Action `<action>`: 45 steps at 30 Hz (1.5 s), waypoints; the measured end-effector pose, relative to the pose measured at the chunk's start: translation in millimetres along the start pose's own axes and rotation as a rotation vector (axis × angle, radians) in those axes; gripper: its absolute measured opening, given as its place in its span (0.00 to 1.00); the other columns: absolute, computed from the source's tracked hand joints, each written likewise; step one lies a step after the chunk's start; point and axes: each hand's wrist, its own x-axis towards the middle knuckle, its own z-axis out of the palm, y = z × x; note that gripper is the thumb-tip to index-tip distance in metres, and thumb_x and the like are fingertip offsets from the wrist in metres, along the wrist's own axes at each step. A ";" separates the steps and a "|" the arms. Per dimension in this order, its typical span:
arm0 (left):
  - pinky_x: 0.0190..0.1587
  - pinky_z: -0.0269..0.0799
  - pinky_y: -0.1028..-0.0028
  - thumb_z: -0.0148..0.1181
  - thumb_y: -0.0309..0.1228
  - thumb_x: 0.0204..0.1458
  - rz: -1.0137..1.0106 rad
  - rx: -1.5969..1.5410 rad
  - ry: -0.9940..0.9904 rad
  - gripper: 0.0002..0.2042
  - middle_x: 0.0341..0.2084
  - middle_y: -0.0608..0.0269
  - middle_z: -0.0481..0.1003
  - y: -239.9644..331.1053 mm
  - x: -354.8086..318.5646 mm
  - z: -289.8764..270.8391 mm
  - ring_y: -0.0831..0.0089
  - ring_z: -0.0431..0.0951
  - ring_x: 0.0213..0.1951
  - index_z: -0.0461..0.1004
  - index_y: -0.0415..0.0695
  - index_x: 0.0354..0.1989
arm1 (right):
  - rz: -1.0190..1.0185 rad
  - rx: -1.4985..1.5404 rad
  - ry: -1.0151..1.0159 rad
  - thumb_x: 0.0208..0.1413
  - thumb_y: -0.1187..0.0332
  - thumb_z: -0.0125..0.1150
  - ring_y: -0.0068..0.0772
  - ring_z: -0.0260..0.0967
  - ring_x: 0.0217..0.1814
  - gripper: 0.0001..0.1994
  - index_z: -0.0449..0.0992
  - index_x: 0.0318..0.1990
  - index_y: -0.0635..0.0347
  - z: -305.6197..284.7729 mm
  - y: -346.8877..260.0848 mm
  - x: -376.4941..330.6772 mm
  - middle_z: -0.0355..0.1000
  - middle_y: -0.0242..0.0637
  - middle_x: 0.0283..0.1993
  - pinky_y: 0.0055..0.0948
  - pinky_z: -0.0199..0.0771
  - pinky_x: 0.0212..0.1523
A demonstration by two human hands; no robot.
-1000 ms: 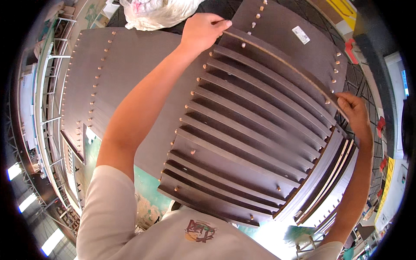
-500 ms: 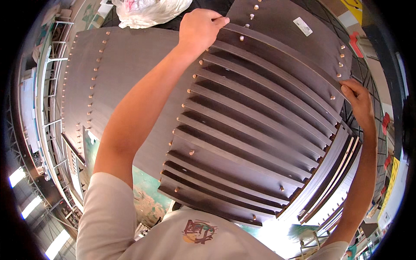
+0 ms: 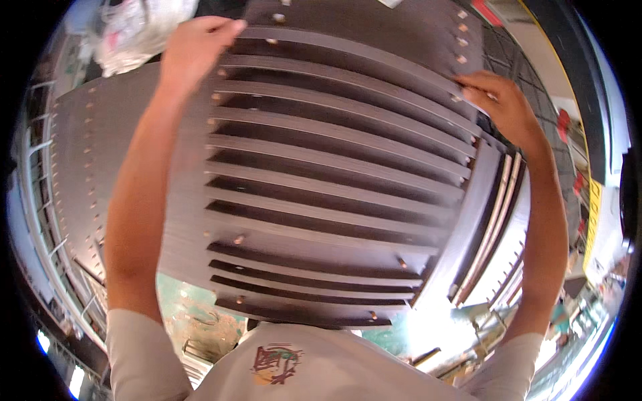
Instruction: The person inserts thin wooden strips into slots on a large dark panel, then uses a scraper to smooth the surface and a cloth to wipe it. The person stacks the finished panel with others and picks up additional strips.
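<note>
A long dark grey-brown slat (image 3: pixel 361 48) stretches between my hands at the far end of a row of similar slats (image 3: pixel 334 98). My left hand (image 3: pixel 192 53) pinches its left end, with the thumb and fingertips pressed together there. At the other end, the fingers of my right hand (image 3: pixel 501 103) are bent around the slat's tip. The row stands on a dark board, each slat nearly parallel to its neighbour. Small wooden dowels (image 3: pixel 239 238) stick up from the flat pieces and along the row's ends.
A wide dark panel (image 3: pixel 184 230) edged with dowels lies at the left. Another dowelled panel (image 3: pixel 374 23) is beyond the row. Stacked strips (image 3: pixel 478 227) lie at the right. A white plastic bag (image 3: pixel 144 30) rests at the far left, and a worn green surface (image 3: pixel 190 314) shows below.
The view has turned, so the row of slats now lies further left and more level. Both hands remain at the ends of the far slat.
</note>
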 end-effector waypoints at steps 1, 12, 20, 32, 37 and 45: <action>0.38 0.73 0.75 0.66 0.51 0.57 0.039 -0.015 0.019 0.23 0.28 0.68 0.82 -8.1 3.0 2.0 0.78 0.78 0.32 0.85 0.42 0.45 | 0.011 -0.001 -0.026 0.67 0.63 0.61 0.36 0.77 0.53 0.16 0.81 0.57 0.59 -2.5 -1.3 -0.6 0.79 0.42 0.52 0.36 0.75 0.56; 0.45 0.72 0.80 0.69 0.46 0.59 -0.060 -0.228 -0.104 0.25 0.36 0.65 0.80 -12.2 9.2 3.5 0.80 0.77 0.37 0.81 0.34 0.51 | -0.033 -0.123 0.105 0.66 0.70 0.61 0.37 0.79 0.50 0.14 0.80 0.57 0.62 0.3 2.8 -6.2 0.79 0.43 0.51 0.36 0.77 0.54; 0.47 0.73 0.79 0.69 0.45 0.59 -0.041 -0.317 -0.084 0.24 0.38 0.64 0.81 -13.9 1.0 3.1 0.80 0.78 0.40 0.81 0.35 0.52 | -0.216 -0.298 0.213 0.61 0.72 0.64 0.47 0.77 0.51 0.13 0.81 0.52 0.63 20.2 8.9 -9.6 0.78 0.45 0.48 0.39 0.78 0.54; 0.44 0.72 0.74 0.73 0.45 0.55 -0.007 -0.297 0.165 0.20 0.34 0.66 0.80 1.4 -14.5 22.8 0.77 0.76 0.38 0.80 0.38 0.41 | -0.346 -0.450 0.363 0.52 0.76 0.69 0.44 0.75 0.47 0.15 0.79 0.49 0.62 39.0 3.5 -12.8 0.75 0.39 0.43 0.38 0.80 0.48; 0.50 0.72 0.71 0.73 0.44 0.55 -0.058 -0.306 0.306 0.22 0.40 0.59 0.81 6.7 -16.4 36.1 0.71 0.79 0.44 0.79 0.37 0.44 | -0.323 -0.446 0.416 0.51 0.77 0.69 0.42 0.75 0.47 0.15 0.79 0.48 0.61 49.0 9.7 -8.7 0.74 0.40 0.41 0.37 0.80 0.47; 0.56 0.71 0.70 0.70 0.38 0.59 -0.229 -0.570 0.130 0.25 0.49 0.57 0.79 13.4 -18.9 44.8 0.69 0.77 0.51 0.74 0.38 0.60 | -0.227 -0.503 0.475 0.50 0.78 0.67 0.42 0.75 0.50 0.17 0.80 0.50 0.59 64.3 12.0 -14.6 0.76 0.36 0.43 0.38 0.81 0.47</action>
